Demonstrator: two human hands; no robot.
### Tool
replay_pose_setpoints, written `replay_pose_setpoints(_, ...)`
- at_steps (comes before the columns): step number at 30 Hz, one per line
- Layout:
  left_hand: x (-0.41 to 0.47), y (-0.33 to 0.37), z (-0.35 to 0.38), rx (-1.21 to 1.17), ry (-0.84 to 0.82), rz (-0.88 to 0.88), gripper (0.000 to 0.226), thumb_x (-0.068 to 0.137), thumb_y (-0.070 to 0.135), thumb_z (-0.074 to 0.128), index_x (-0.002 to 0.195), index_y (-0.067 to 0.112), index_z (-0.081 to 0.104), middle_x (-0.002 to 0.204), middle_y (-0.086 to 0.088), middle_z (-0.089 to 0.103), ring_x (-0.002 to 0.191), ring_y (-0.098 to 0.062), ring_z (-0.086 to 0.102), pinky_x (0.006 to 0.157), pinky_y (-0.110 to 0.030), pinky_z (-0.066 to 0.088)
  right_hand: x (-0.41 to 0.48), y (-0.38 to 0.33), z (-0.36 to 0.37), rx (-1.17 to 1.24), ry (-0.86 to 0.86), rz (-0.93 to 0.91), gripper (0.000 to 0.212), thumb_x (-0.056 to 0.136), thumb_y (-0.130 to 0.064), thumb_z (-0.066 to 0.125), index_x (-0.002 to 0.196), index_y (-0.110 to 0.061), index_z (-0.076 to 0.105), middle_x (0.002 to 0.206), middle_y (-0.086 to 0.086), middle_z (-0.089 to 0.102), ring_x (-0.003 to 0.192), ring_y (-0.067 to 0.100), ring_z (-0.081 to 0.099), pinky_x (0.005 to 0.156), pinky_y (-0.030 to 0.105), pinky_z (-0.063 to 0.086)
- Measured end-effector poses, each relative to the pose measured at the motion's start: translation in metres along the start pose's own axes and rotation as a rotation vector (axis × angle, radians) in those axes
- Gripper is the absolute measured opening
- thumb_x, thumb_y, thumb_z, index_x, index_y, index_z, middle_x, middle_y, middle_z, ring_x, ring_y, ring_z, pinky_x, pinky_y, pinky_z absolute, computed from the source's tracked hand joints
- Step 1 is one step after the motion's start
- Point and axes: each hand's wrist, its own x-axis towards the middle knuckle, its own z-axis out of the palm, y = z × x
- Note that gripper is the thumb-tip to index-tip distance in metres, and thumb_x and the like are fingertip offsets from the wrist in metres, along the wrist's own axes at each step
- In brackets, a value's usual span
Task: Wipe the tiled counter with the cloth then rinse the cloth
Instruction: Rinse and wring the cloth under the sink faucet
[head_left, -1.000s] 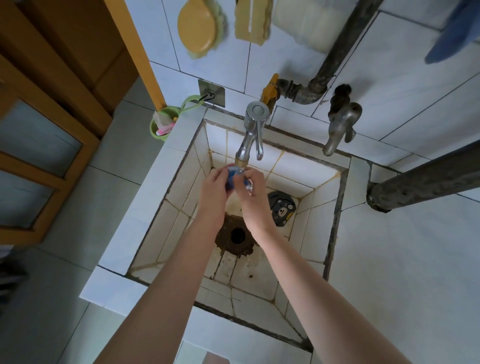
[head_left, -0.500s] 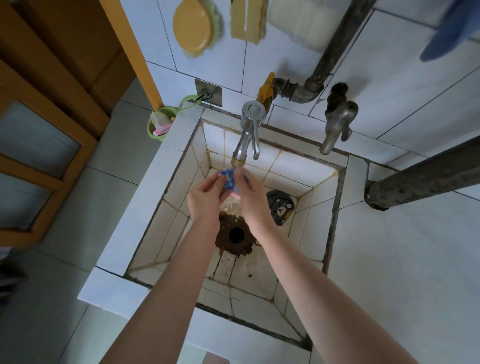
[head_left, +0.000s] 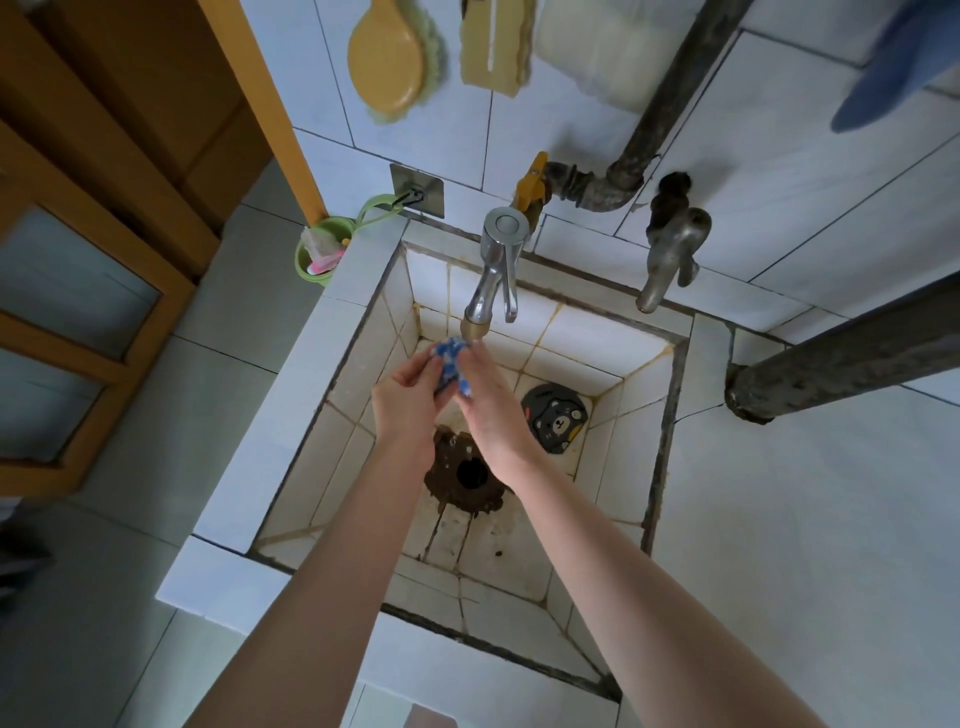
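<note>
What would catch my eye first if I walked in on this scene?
Probably the two hands, left and right, bunching a blue-and-white cloth right under the chrome tap over a deep tiled sink. Below them a dark, rusty drain hole stains the sink floor. Beside it, to the right, lies a round black bear-face stopper.

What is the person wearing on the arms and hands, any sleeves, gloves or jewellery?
Nothing shows: the left hand and right hand are ungloved, both forearms are uncovered to the frame edge, and no sleeve, watch, bracelet or ring is visible.
</note>
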Motion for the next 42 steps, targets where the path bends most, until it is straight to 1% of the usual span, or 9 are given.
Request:
replay_pose_setpoints(3,-0.003,-0.001,-0.002,0.024,-0.048,-0.001,0.028,0.09,0.003,0.054,0.117,0.004,0.061,0.106,-0.008,0.067,0.097,-0.017,0.066,0.076,-0.021,0.056,-0.001,-0.005,0.003,-0.072,0.103,-0.065,0.034,0.102,-0.019,0.034,0.131,-0.003,0.042,0.114,0.006,0.057,0.101,0.004,0.058,0.09,0.017,0.046)
replay_pose_setpoints(5,-0.003,-0.002,-0.003,0.064,-0.053,0.007,0.027,0.088,0.002,0.057,0.115,0.002,0.062,0.108,-0.012,0.067,0.097,-0.019,0.067,0.077,-0.022,0.056,0.005,-0.006,0.001,-0.193,0.273,-0.089,0.022,0.101,-0.019,0.038,0.11,-0.008,0.055,0.095,0.003,0.061,0.087,0.012,0.061,0.082,0.027,0.05)
replay_pose_setpoints(8,-0.003,0.0,-0.003,0.101,-0.058,0.031,0.025,0.086,0.003,0.06,0.111,0.003,0.064,0.106,-0.011,0.068,0.096,-0.019,0.068,0.074,-0.021,0.057,0.009,-0.01,-0.003,-0.241,0.392,0.011,0.03,0.099,-0.031,0.039,0.111,-0.008,0.055,0.104,0.011,0.063,0.096,0.024,0.063,0.082,0.039,0.055)
replay_pose_setpoints(14,-0.006,0.006,-0.007,0.185,-0.038,0.112,0.023,0.087,0.004,0.06,0.109,0.008,0.066,0.101,-0.006,0.069,0.09,-0.016,0.068,0.07,-0.018,0.056,-0.018,-0.034,-0.017,-0.473,0.328,-0.11,0.037,0.099,-0.032,0.04,0.133,-0.019,0.048,0.132,-0.006,0.051,0.12,0.004,0.046,0.1,0.017,0.037)
replay_pose_setpoints(16,-0.007,0.007,-0.01,0.19,-0.038,0.105,0.02,0.086,0.004,0.061,0.104,0.01,0.067,0.103,-0.007,0.069,0.091,-0.016,0.068,0.072,-0.021,0.057,-0.033,-0.055,-0.02,-0.506,0.33,-0.209,0.03,0.098,-0.03,0.044,0.12,-0.017,0.06,0.12,-0.01,0.06,0.106,-0.007,0.052,0.086,0.001,0.036)
replay_pose_setpoints(21,-0.012,0.014,-0.012,0.243,-0.048,0.074,0.014,0.085,0.006,0.062,0.091,0.018,0.066,0.105,-0.008,0.068,0.089,-0.018,0.068,0.071,-0.024,0.058,-0.062,-0.111,-0.011,-0.413,0.256,-0.386,0.021,0.094,-0.022,0.053,0.09,-0.007,0.067,0.079,0.0,0.067,0.075,0.009,0.062,0.074,0.02,0.049)
replay_pose_setpoints(28,-0.025,0.02,-0.017,0.247,-0.059,0.026,0.013,0.085,0.003,0.062,0.092,0.013,0.067,0.109,-0.016,0.066,0.095,-0.026,0.066,0.061,-0.019,0.057,-0.064,-0.141,0.0,-0.435,0.109,-0.295,0.01,0.087,-0.017,0.064,0.077,-0.015,0.064,0.061,-0.005,0.06,0.053,-0.004,0.053,0.058,0.01,0.043)
replay_pose_setpoints(38,-0.038,0.031,-0.019,0.257,-0.095,0.012,0.014,0.088,0.002,0.059,0.097,0.01,0.065,0.104,-0.012,0.065,0.095,-0.025,0.065,0.062,-0.02,0.058,-0.057,-0.132,0.016,-0.515,0.197,-0.279,0.019,0.085,-0.035,0.065,0.081,-0.016,0.067,0.069,-0.003,0.068,0.066,0.003,0.061,0.077,0.031,0.05)
replay_pose_setpoints(42,-0.047,0.032,-0.025,0.235,-0.126,-0.043,0.016,0.089,0.004,0.058,0.102,0.008,0.065,0.103,-0.012,0.065,0.091,-0.022,0.066,0.064,-0.021,0.058,-0.068,-0.092,-0.008,-0.661,0.212,-0.146,0.023,0.09,-0.034,0.058,0.103,-0.016,0.064,0.099,-0.003,0.067,0.09,0.008,0.06,0.081,0.024,0.048)
